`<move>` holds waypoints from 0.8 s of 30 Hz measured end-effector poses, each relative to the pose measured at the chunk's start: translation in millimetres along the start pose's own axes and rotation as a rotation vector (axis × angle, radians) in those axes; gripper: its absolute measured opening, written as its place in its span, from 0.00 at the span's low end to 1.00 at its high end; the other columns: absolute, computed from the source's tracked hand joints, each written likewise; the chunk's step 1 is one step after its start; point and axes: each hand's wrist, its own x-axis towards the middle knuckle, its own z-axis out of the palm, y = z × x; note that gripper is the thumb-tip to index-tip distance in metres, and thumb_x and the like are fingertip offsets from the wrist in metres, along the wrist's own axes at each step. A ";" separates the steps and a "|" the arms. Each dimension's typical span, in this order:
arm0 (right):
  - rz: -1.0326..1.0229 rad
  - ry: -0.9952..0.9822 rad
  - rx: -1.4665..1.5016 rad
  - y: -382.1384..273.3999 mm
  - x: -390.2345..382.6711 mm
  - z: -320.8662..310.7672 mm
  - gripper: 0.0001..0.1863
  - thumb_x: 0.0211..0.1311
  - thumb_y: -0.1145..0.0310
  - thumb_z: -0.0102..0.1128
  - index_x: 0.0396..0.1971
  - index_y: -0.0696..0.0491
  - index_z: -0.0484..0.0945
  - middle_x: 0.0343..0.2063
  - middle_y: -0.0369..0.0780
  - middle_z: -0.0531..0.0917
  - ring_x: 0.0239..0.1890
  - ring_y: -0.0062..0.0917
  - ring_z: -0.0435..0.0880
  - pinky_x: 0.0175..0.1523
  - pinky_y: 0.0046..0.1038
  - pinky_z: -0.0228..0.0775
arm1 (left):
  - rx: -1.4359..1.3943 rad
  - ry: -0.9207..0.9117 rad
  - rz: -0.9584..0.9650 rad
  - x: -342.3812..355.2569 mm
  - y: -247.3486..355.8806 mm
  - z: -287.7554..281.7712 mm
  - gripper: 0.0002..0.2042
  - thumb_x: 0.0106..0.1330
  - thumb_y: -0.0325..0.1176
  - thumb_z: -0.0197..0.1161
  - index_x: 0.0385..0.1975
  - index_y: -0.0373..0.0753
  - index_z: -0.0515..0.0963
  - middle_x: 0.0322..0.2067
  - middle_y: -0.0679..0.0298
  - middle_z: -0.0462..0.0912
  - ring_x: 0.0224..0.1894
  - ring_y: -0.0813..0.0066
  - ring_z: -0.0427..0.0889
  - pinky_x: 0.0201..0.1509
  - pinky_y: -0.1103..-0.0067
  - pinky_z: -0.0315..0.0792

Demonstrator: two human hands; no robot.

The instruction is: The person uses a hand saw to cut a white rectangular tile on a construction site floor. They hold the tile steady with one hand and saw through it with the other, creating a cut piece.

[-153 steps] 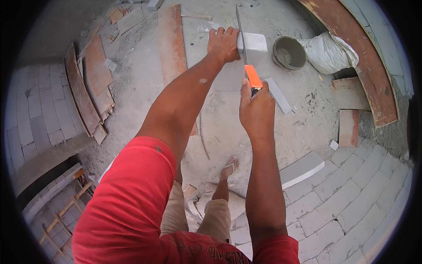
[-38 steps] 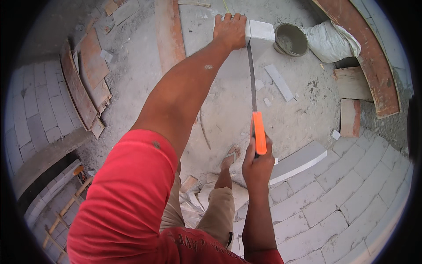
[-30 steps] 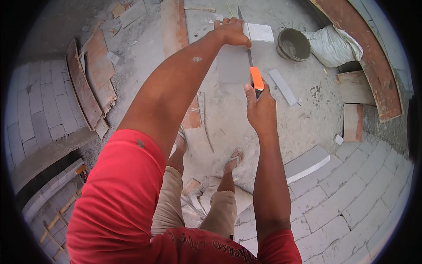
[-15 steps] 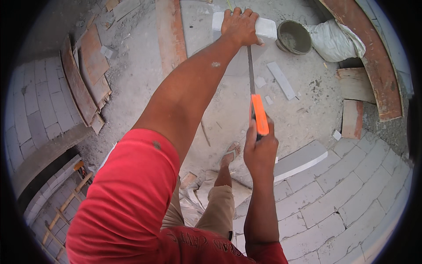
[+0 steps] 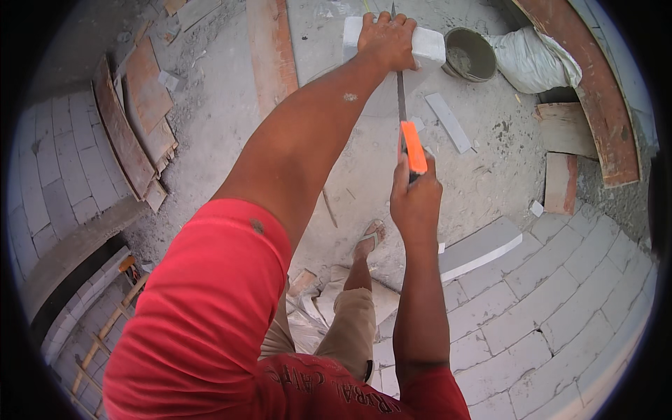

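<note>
At the top centre, a pale grey building block (image 5: 428, 47) stands off the ground, white on its upper face. My left hand (image 5: 387, 43) lies over that face, its fingers bent across the far edge and the thumb by the near side. In my right hand (image 5: 417, 204) is a handsaw (image 5: 414, 148) with a bright orange handle. Its narrow blade runs away from me to the block beside my left thumb, and its tip shows beyond the far edge. The hand and block hide the blade's middle, so the depth of any cut cannot be seen.
A mortar-stained bucket (image 5: 484, 47) stands right of the block, beside a white sack (image 5: 533, 64). A thin grey offcut (image 5: 448, 122) lies on the floor. Old boards (image 5: 148, 87) lean at left; a plank (image 5: 269, 52) lies farther off. A block wall (image 5: 525, 322) curves along the lower right.
My right hand has pushed the saw forward, away from me. The blade's tip now sticks out past the block's far edge. My left hand has stayed on the block.
</note>
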 end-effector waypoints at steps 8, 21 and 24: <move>-0.115 0.031 0.078 44.1 -133.3 0.7 0.26 0.76 0.70 0.56 0.69 0.60 0.65 0.60 0.57 0.81 0.53 0.51 0.88 0.58 0.44 0.83 | 0.021 -0.025 -0.012 24.3 -8.0 -2.9 0.47 0.49 0.63 0.81 0.70 0.49 0.72 0.66 0.65 0.78 0.72 0.60 0.71 0.72 0.55 0.60; -0.034 -0.015 0.059 36.3 -65.3 -0.7 0.21 0.77 0.68 0.56 0.64 0.61 0.69 0.42 0.56 0.88 0.40 0.51 0.91 0.47 0.42 0.84 | 0.067 0.021 -0.002 22.2 -15.2 -2.5 0.46 0.48 0.58 0.83 0.68 0.47 0.73 0.64 0.63 0.79 0.72 0.60 0.71 0.72 0.57 0.60; -0.204 0.067 0.045 38.5 -118.6 -9.6 0.22 0.76 0.69 0.55 0.65 0.60 0.68 0.49 0.58 0.87 0.42 0.52 0.91 0.48 0.43 0.84 | 0.034 0.007 -0.021 15.7 -10.6 1.4 0.46 0.47 0.59 0.83 0.67 0.47 0.74 0.64 0.63 0.79 0.71 0.60 0.72 0.72 0.56 0.60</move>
